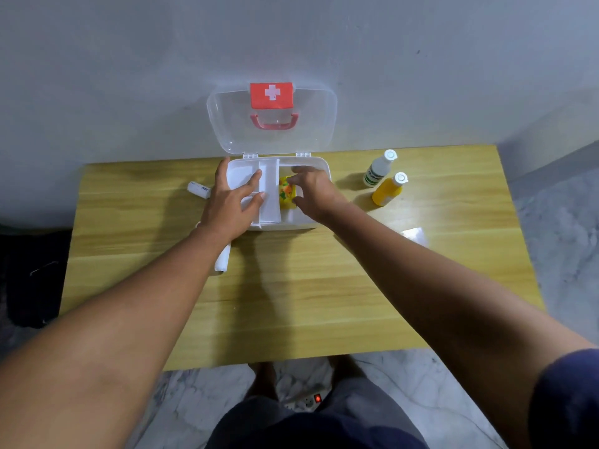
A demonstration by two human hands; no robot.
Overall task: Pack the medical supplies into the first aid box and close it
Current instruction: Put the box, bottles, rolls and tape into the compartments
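Note:
The white first aid box [319, 166] stands open at the table's far edge, its clear lid [321, 124] with a red cross label leaning back against the wall. A white divided tray [270, 202] sits in the box's left part, and my left hand [233, 199] rests on it with fingers spread. My right hand [312, 192] reaches into the right part of the box, fingers around a yellow patterned packet [287, 194]. Whether the packet is gripped or just touched is unclear.
A white bottle [378, 168] and a yellow bottle [389, 189] stand right of the box. A small white tube [198, 190] lies left of it, and a white roll [223, 259] shows under my left forearm. The wooden table [291, 286] meets the grey wall.

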